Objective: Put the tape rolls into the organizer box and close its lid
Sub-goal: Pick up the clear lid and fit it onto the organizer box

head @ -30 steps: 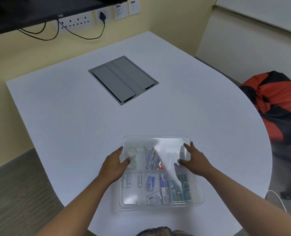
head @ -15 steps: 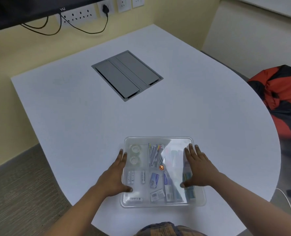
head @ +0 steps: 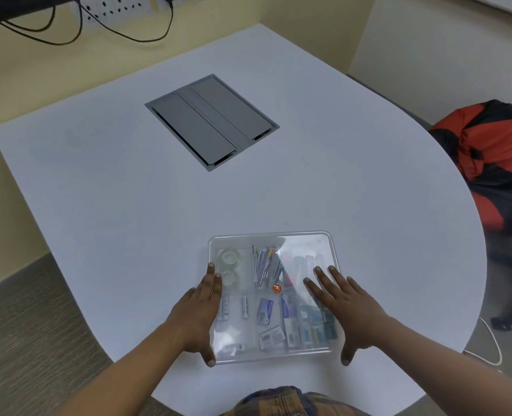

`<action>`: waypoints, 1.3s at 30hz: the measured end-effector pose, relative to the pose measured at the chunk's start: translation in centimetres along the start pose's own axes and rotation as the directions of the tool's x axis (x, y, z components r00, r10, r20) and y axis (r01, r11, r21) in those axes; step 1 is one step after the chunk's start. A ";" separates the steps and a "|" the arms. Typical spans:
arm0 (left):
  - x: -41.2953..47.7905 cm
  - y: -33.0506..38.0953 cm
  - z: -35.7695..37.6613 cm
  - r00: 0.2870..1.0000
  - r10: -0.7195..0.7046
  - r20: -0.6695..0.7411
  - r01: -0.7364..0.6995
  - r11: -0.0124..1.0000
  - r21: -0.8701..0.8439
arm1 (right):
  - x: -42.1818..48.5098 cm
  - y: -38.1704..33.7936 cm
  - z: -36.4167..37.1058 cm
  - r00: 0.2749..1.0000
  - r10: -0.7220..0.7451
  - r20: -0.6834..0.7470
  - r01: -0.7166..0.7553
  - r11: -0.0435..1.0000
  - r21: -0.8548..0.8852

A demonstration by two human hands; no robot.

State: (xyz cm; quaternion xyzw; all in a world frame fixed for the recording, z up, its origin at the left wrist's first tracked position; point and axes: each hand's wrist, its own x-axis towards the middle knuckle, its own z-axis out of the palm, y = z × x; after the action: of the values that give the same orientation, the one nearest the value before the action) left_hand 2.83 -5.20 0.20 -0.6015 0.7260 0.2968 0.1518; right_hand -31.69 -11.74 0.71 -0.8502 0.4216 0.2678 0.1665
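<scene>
A clear plastic organizer box (head: 271, 237) sits near the front edge of the white table, its transparent lid (head: 305, 250) lying flat on top. Two clear tape rolls (head: 229, 267) show through the lid in the far-left compartment. My left hand (head: 199, 313) lies flat along the box's left edge, fingers together, thumb at the near-left corner. My right hand (head: 343, 304) rests palm-down on the lid's right side, fingers spread, thumb by the near-right corner. Pens, batteries and small packets fill the other compartments.
A grey cable hatch (head: 211, 121) is set into the white table (head: 129, 190) further back. An orange and black bag (head: 494, 154) sits on a chair at the right. Wall sockets with black cables (head: 123, 28) are behind the table.
Both hands slid from the box's far corners toward me along its sides and flattened on the lid. The camera view tilted down slightly.
</scene>
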 end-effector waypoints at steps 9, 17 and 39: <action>3.3 -0.8 -4.5 0.999 -0.030 0.023 0.026 0.989 0.145 | 1.8 1.1 -2.5 0.998 0.019 -0.052 -0.019 1.000 0.003; 5.0 -1.3 -8.1 0.993 -0.070 -0.099 0.091 0.970 0.227 | 4.1 2.9 -6.8 0.971 0.154 -0.182 -0.130 0.982 0.134; 8.8 -1.3 -9.8 0.996 -0.088 0.018 0.085 0.986 0.142 | 7.1 4.8 -7.2 0.990 0.134 -0.044 -0.132 0.990 0.052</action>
State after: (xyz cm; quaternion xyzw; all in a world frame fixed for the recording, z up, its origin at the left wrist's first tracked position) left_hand 3.44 -18.28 2.42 -0.6165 0.7165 0.2453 0.2154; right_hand -29.79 -22.70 2.00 -0.8220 0.4875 0.2479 0.1591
